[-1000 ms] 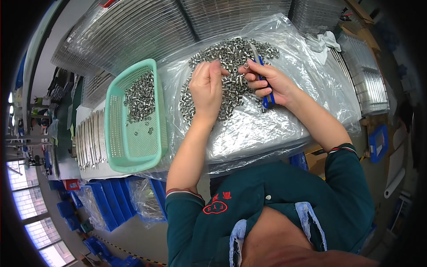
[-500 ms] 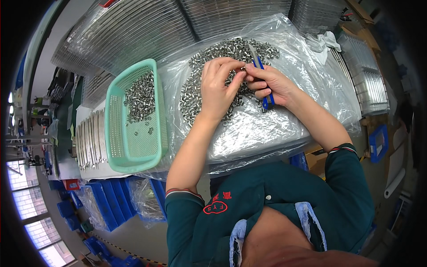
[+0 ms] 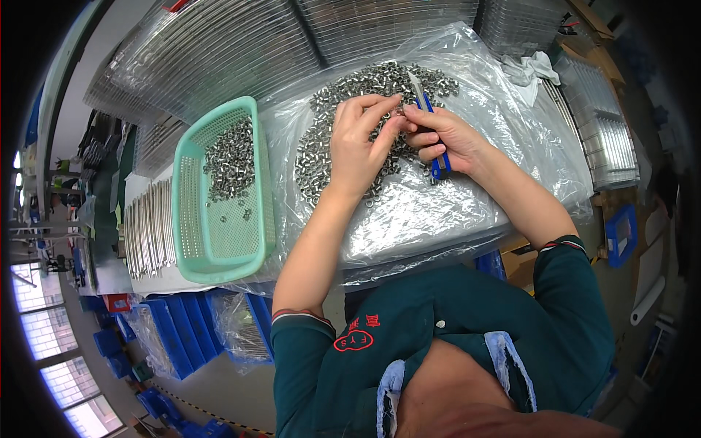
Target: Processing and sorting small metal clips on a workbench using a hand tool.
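Between the fingertips of my left hand (image 3: 358, 142) is a small metal ring (image 3: 399, 112), pinched over a pile of similar short metal rings (image 3: 321, 157). My right hand (image 3: 453, 139) is closed around a blue utility knife (image 3: 440, 165), its blade pointing away from me. The right thumb and forefinger meet the left fingertips at the ring. Clear plastic sheeting (image 3: 409, 226) lies under the pile. To the left, a light green plastic basket (image 3: 264, 219) holds more of the metal rings (image 3: 232, 160).
Stacked clear plastic trays (image 3: 241, 51) stand along the back, with another stack (image 3: 602, 124) at the right. A white cloth (image 3: 531, 67) lies at the back right. Metal rods (image 3: 148, 230) lie left of the basket. Blue bins (image 3: 175, 328) sit below the table's left edge.
My left fingers have shifted slightly around the ring, with the forefinger lifting a little. The knife and the basket stay where they were.
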Motion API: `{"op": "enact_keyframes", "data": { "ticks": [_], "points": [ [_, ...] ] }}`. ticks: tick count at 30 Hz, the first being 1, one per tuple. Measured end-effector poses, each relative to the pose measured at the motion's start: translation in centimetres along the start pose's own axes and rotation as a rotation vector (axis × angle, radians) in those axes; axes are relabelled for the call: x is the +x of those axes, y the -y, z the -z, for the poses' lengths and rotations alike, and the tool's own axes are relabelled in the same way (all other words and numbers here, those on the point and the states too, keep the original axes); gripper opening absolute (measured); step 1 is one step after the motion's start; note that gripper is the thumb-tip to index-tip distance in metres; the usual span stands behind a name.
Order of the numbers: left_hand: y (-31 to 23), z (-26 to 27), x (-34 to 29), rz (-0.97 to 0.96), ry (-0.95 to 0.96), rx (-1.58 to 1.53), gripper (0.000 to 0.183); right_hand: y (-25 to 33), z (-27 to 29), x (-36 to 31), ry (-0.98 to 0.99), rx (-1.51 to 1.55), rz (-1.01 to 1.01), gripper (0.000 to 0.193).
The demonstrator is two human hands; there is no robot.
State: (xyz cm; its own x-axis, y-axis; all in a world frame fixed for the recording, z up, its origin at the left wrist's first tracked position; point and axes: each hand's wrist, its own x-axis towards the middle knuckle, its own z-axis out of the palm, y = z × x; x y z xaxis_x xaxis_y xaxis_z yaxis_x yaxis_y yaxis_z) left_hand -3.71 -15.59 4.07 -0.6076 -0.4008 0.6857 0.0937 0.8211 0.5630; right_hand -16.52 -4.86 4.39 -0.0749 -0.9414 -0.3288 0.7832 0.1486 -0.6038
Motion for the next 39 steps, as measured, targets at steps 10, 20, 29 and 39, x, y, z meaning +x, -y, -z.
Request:
{"op": "enact_keyframes", "data": {
  "ticks": [10, 20, 29, 39],
  "points": [
    [-0.26, 0.05, 0.11, -0.039, 0.005, 0.017, 0.02, -0.15, -0.33, -0.1, -0.017, -0.027, 0.013, 0.016],
    [-0.38, 0.23, 0.15, -0.055, 0.0, -0.023, 0.02, -0.01, -0.18, -0.14, 0.001, -0.048, 0.044, 0.014],
    [-0.16, 0.02, 0.05, -0.003, -0.013, -0.075, 0.019, 0.04, -0.57, -0.27, -0.042, -0.072, 0.058, 0.016],
    [-0.07, -0.29, -0.31, 0.217, 0.009, -0.341, 0.018, -0.11, -0.43, -0.17, -0.032, -0.076, 0.049, 0.021]
  ]
}}
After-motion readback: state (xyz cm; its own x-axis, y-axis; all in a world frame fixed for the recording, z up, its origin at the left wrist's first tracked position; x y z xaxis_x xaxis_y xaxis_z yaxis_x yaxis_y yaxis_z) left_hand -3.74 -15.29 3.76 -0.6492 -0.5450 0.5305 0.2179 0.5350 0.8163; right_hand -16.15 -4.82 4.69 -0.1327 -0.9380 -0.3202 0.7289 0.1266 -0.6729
